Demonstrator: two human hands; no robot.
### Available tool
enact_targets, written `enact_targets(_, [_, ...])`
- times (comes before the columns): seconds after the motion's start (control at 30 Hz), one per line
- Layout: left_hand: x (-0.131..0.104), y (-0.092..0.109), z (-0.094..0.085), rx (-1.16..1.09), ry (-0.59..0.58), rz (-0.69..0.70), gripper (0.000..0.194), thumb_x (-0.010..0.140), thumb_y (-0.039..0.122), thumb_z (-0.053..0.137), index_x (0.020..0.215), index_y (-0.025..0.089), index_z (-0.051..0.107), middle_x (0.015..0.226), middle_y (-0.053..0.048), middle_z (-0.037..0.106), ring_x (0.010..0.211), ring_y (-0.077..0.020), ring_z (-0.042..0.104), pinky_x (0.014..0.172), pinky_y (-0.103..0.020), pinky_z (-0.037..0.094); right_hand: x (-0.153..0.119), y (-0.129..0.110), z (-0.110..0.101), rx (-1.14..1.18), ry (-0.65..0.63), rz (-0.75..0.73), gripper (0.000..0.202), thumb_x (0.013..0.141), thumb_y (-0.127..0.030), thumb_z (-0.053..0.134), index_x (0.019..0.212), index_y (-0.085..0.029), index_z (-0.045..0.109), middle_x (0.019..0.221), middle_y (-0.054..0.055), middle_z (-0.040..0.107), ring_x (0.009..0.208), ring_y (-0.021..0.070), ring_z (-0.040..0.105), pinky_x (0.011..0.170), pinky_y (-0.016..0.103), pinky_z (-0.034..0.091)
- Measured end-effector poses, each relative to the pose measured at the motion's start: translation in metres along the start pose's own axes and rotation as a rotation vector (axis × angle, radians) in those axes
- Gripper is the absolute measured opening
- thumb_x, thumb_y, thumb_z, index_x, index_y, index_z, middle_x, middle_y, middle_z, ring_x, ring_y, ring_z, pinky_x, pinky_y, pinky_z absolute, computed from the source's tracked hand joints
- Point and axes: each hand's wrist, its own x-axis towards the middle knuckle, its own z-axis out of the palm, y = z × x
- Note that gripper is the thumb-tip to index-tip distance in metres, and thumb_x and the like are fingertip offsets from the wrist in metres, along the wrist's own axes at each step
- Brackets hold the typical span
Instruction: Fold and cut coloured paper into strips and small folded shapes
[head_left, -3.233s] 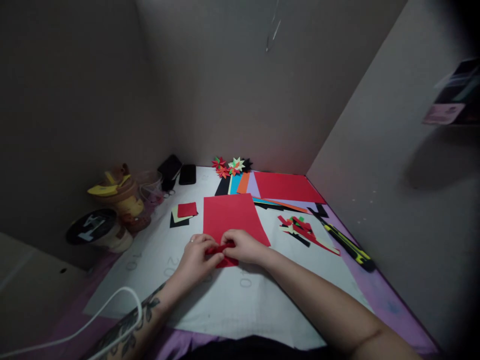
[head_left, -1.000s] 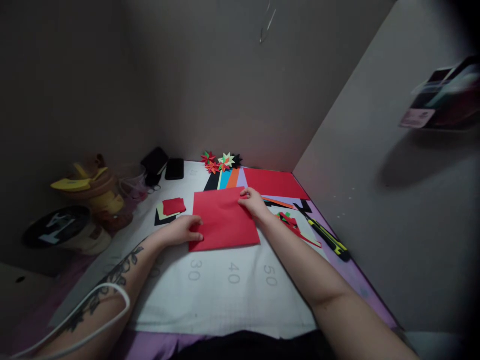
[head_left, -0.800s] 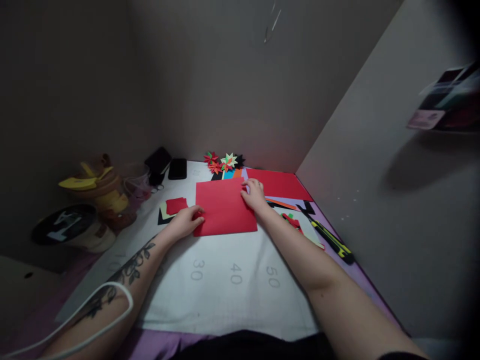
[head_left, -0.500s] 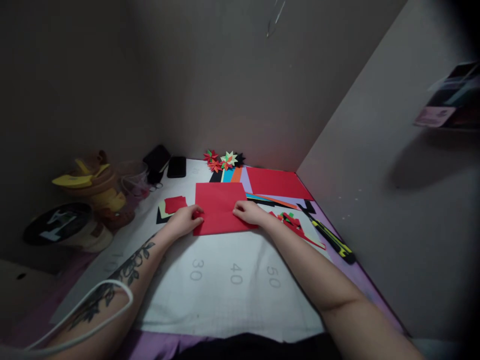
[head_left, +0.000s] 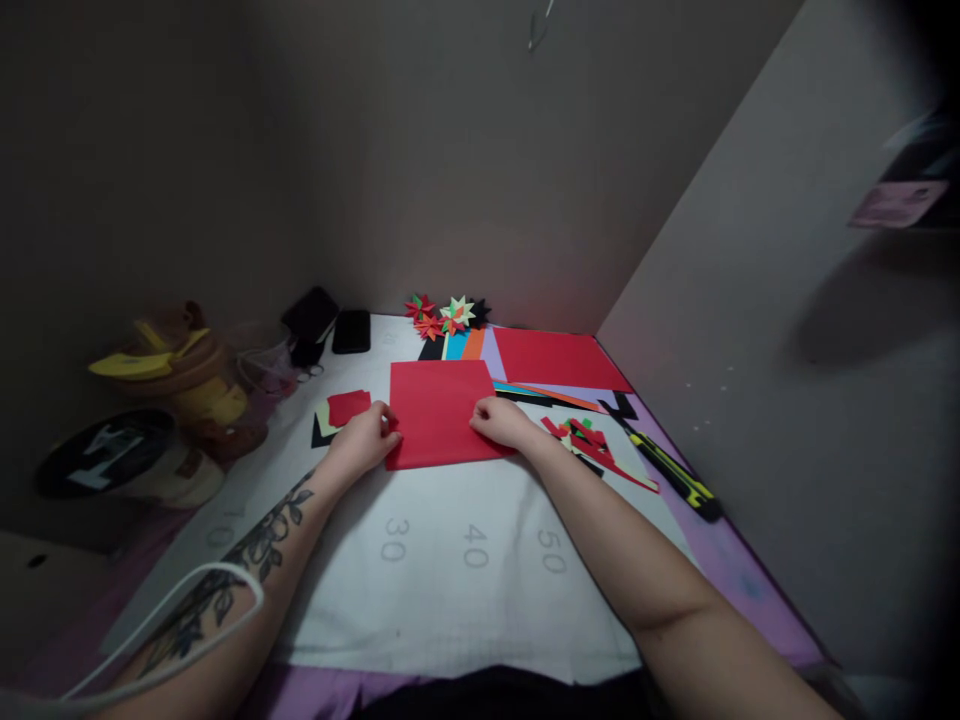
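A red sheet of paper (head_left: 439, 410) lies in front of me on a white mat (head_left: 442, 610) printed with numbers. My left hand (head_left: 366, 436) pinches the sheet's left edge, thumb and fingers curled together. At the right side, my right hand (head_left: 501, 422) is closed on the same sheet, its fingertips resting over the red surface. Small red paper pieces (head_left: 348, 407) sit just left of the sheet, on top of pale and black ones. Red and green paper scraps (head_left: 585, 440) are heaped beyond my right wrist.
Folded paper stars (head_left: 450, 314) stand by the back wall. Coloured strips and a larger red sheet (head_left: 559, 358) lie behind. A yellow-black box cutter (head_left: 675, 476) is at right. Black phone-like object (head_left: 352, 331), pots (head_left: 172, 370) and a black-lidded container (head_left: 105, 452) line the left. A white cable (head_left: 225, 568) crosses my left forearm.
My left hand has shifted slightly left, toward the sheet's edge. The right hand stays nearly in place on the sheet. The camera view has shifted a little.
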Motion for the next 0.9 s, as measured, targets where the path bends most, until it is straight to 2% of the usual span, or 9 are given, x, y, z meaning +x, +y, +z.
enact_targets(0.37, [0.0012,-0.0018,-0.001,-0.098,0.033,-0.043,0.03,0.066,0.032,0.063,0.09,0.021,0.05,0.079,-0.002,0.064,0.075,-0.0186,0.06,0.061,-0.026,0.04,0.0,0.0006,-0.0016,-0.02,-0.034,-0.029,0.012,0.074,-0.022,0.052,0.068,-0.017,0.061,0.073,0.004,0.064,0.064,0.0132,0.052,0.053,0.022,0.03])
enact_targets(0.6, [0.002,-0.005,0.0012,-0.09,0.041,-0.039,0.03,0.066,0.034,0.065,0.09,0.02,0.051,0.077,-0.001,0.063,0.072,-0.0173,0.059,0.059,-0.025,0.039,-0.0019,-0.0025,-0.0047,-0.051,-0.062,-0.017,0.012,0.076,-0.022,0.052,0.071,-0.017,0.062,0.074,0.004,0.065,0.065,0.0131,0.053,0.056,0.022,0.03])
enact_targets(0.9, [0.0008,-0.0052,0.0029,-0.079,0.056,-0.05,0.028,0.067,0.033,0.066,0.088,0.02,0.052,0.078,-0.002,0.064,0.072,-0.0171,0.06,0.056,-0.024,0.036,0.0016,0.0035,0.001,-0.094,-0.028,-0.075,0.012,0.076,-0.023,0.053,0.07,-0.016,0.061,0.077,0.005,0.065,0.067,0.0134,0.053,0.057,0.022,0.03])
